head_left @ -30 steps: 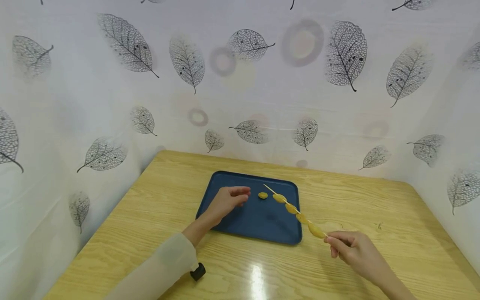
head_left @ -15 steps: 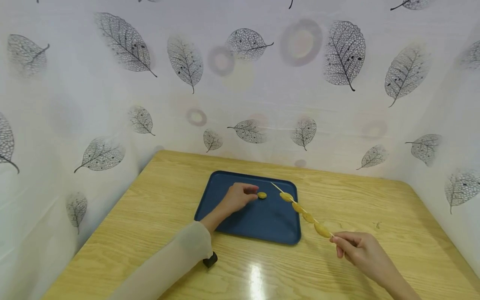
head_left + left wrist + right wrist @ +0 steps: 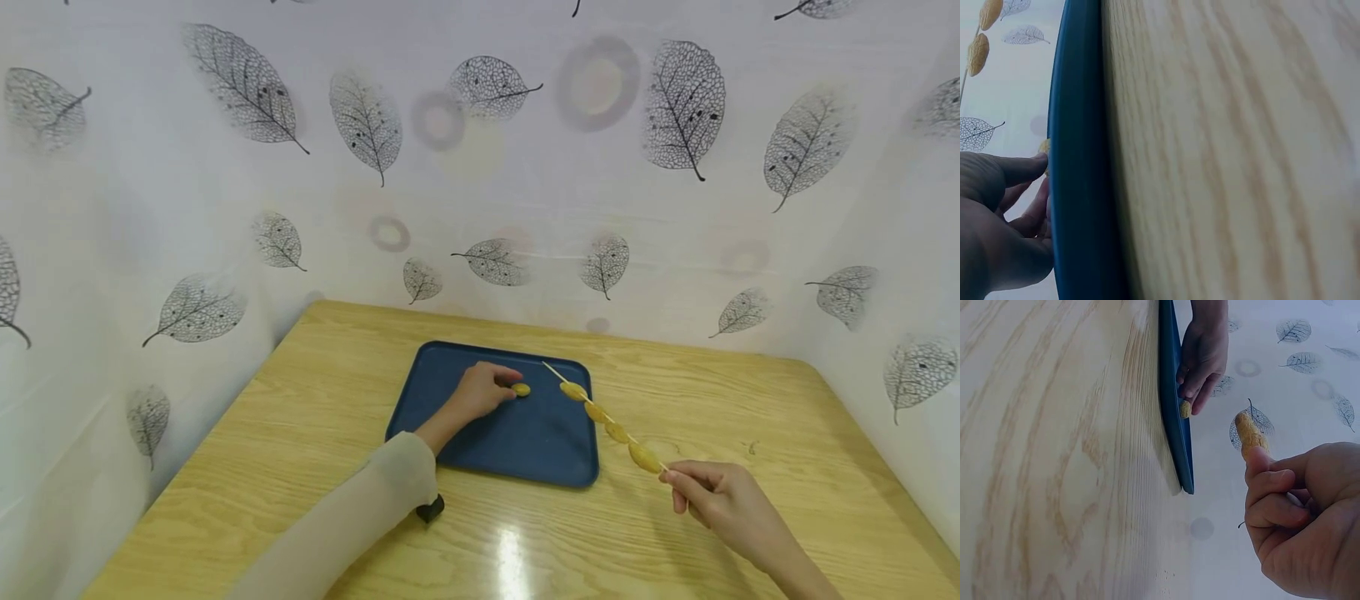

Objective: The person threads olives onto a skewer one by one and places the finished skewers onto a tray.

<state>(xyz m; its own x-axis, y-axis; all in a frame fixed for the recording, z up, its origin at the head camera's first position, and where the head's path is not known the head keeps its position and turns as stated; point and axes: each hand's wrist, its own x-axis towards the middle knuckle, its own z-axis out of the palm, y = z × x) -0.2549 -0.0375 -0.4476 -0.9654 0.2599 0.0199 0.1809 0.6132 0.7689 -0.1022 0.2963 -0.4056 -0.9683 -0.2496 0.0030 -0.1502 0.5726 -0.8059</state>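
Note:
My right hand (image 3: 723, 504) pinches the lower end of a thin wooden skewer (image 3: 554, 372) between thumb and forefinger. Several unshelled peanuts (image 3: 644, 457) are threaded along it. It slants up and left, its bare tip over the right part of a dark blue tray (image 3: 517, 454). On that tray lies a single loose peanut (image 3: 521, 390). My left hand (image 3: 482, 390) has its thumb and fingertips on either side of this peanut, pinching it. In the left wrist view, the tray's wall (image 3: 1082, 150) hides most of the peanut.
The tray stands on a light wooden table (image 3: 300, 417). Behind and at both sides hangs a pale leaf-print curtain (image 3: 525, 183). A small black object (image 3: 431, 508) shows under the left sleeve (image 3: 360, 508).
My left hand has moved right across the tray to the loose peanut, and its fingers have closed about it. The right hand with the skewer has shifted slightly right.

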